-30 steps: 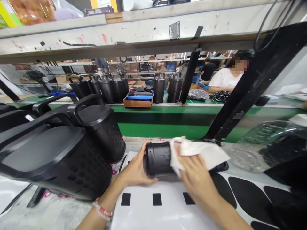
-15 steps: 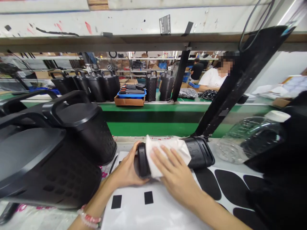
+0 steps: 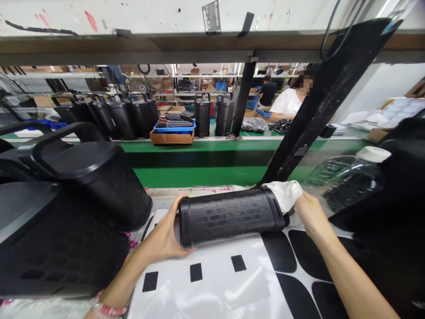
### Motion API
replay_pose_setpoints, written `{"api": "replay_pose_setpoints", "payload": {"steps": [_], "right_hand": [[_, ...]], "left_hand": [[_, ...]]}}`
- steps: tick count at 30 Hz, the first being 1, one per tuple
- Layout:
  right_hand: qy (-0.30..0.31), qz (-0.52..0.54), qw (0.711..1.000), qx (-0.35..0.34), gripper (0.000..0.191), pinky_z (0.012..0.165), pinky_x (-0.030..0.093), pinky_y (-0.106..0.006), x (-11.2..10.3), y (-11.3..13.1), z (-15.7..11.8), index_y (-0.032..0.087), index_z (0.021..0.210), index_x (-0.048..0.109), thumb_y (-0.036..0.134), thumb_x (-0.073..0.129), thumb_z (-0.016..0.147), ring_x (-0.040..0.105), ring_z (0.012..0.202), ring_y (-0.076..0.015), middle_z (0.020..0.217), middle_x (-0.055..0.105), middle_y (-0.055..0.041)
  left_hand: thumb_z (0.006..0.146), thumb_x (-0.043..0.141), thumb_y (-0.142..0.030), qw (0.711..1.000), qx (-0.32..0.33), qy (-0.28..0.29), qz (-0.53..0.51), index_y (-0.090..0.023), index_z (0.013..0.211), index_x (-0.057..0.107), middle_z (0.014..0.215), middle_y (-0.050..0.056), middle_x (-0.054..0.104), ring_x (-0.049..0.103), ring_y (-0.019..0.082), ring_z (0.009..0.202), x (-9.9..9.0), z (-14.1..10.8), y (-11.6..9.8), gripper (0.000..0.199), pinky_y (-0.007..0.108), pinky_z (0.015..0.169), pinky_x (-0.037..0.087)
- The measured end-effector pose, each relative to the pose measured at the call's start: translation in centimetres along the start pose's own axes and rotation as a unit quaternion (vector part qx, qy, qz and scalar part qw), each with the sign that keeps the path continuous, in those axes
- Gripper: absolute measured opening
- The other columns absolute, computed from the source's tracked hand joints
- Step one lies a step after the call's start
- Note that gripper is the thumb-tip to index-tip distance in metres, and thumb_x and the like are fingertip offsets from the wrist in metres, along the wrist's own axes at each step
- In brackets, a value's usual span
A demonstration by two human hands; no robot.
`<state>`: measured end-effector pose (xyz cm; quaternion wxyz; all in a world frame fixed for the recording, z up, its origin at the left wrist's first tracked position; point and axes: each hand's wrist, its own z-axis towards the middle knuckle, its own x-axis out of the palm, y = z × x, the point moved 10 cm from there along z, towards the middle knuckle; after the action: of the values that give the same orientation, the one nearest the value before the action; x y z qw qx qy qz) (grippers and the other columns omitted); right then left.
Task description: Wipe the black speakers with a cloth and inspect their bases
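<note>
Right hand [image 3: 308, 213] near clear bottle [image 3: 352, 180]

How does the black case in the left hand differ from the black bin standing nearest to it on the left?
The black case lies on its side, while the black bin stands upright. The left hand holds the case; no hand touches the bin. The right hand has a white cloth at the case's right end; no cloth shows on the bin. Both are black.
</note>
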<state>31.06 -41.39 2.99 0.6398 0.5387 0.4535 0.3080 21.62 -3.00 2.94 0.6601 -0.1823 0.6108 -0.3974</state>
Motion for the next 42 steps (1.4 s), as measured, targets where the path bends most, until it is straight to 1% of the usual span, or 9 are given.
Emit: {"api": "replay_pose_setpoints", "payload": {"steps": [6,14,20,26,30,34,38,40,42], "right_hand": [[0.036,0.147,0.987,0.06,0.042,0.053,0.051,-0.031,3.3,-1.0,-1.0,0.021,0.068,0.063,0.062,0.066,0.062,0.064,0.061,-0.0223,0.058,0.064,-0.0028],[0.021,0.206,0.977,0.057,0.044,0.053,0.051,-0.029,3.5,-0.8,-1.7,0.02,0.074,0.062,0.061,0.071,0.061,0.065,0.064,-0.0219,0.058,0.064,-0.0014],[0.061,0.145,0.988,0.004,0.04,0.067,0.052,-0.034,4.1,0.7,-2.5,0.019,0.074,0.065,0.058,0.058,0.071,0.067,0.078,-0.0262,0.067,0.068,-0.0057],[0.011,0.035,0.99,-0.135,0.023,0.1,0.036,-0.037,0.4,5.3,-3.6,0.022,0.078,0.066,0.042,0.056,0.074,0.055,0.108,-0.0269,0.101,0.07,-0.0058],[-0.061,-0.026,0.989,-0.13,0.028,0.077,0.041,-0.034,-3.2,6.2,-3.4,0.023,0.059,0.051,0.044,0.052,0.076,0.053,0.077,-0.0231,0.067,0.059,-0.0028],[-0.034,0.009,0.997,-0.071,0.036,0.054,0.039,-0.03,-2.7,4.7,-2.3,0.021,0.051,0.049,0.051,0.055,0.07,0.05,0.058,-0.0204,0.052,0.052,-0.0034],[-0.079,0.087,0.99,-0.073,0.052,0.06,0.049,-0.033,-3.4,6.7,-3.3,0.014,0.088,0.066,0.058,0.038,0.081,0.064,0.076,-0.0269,0.079,0.068,-0.0114],[-0.186,0.089,0.965,-0.161,0.059,0.077,0.051,-0.036,-6.0,10.0,-5.1,0.014,0.118,0.06,0.053,0.027,0.089,0.064,0.1,-0.0282,0.108,0.067,-0.0144],[-0.312,-0.031,0.899,-0.307,0.058,0.099,0.042,-0.043,-8.3,14.7,-8.1,0.016,0.137,0.049,0.045,0.023,0.095,0.049,0.127,-0.03,0.134,0.056,-0.0151]], "left_hand": [[0.064,0.08,-0.031,1.0,-0.003,-0.008,0.018,-0.034,0.152,-0.005,0.158,0.015,0.027,0.04,0.035,0.14,0.0,0.0,0.8,0.123,0.058,0.117,0.028],[0.073,0.075,-0.042,0.997,-0.059,0.029,-0.037,-0.035,0.151,-0.018,0.152,0.015,0.039,0.046,0.035,0.136,1.0,-0.2,2.9,0.122,0.06,0.116,0.025],[0.071,0.067,-0.069,0.979,-0.063,-0.026,-0.192,-0.029,0.155,-0.007,0.164,0.013,0.013,0.02,0.038,0.148,-0.5,-0.1,3.4,0.12,0.055,0.118,0.021],[0.085,0.058,-0.06,0.97,-0.13,-0.12,-0.165,-0.032,0.154,0.016,0.163,0.003,0.023,0.019,0.031,0.15,-2.2,0.1,3.9,0.086,0.047,0.123,0.015],[0.084,0.059,-0.059,0.97,-0.14,-0.124,-0.156,-0.036,0.154,0.018,0.161,0.001,0.027,0.023,0.032,0.149,-2.2,0.1,3.9,0.084,0.05,0.123,0.013],[0.085,0.057,-0.06,0.972,-0.143,-0.115,-0.149,-0.037,0.153,0.015,0.162,0.001,0.024,0.023,0.031,0.149,-2.1,0.0,3.9,0.083,0.052,0.123,0.013],[0.082,0.056,-0.065,0.971,-0.154,-0.119,-0.14,-0.038,0.153,0.015,0.161,0.002,0.025,0.023,0.033,0.149,-2.2,-0.1,4.0,0.087,0.055,0.123,0.011],[0.083,0.054,-0.066,0.97,-0.163,-0.118,-0.136,-0.037,0.153,0.014,0.161,0.003,0.026,0.024,0.033,0.148,-2.1,-0.1,4.3,0.085,0.056,0.123,0.012],[0.085,0.053,-0.064,0.974,-0.151,-0.118,-0.125,-0.037,0.153,0.015,0.161,0.004,0.026,0.028,0.034,0.147,-2.2,0.0,4.1,0.083,0.057,0.122,0.015]]}}
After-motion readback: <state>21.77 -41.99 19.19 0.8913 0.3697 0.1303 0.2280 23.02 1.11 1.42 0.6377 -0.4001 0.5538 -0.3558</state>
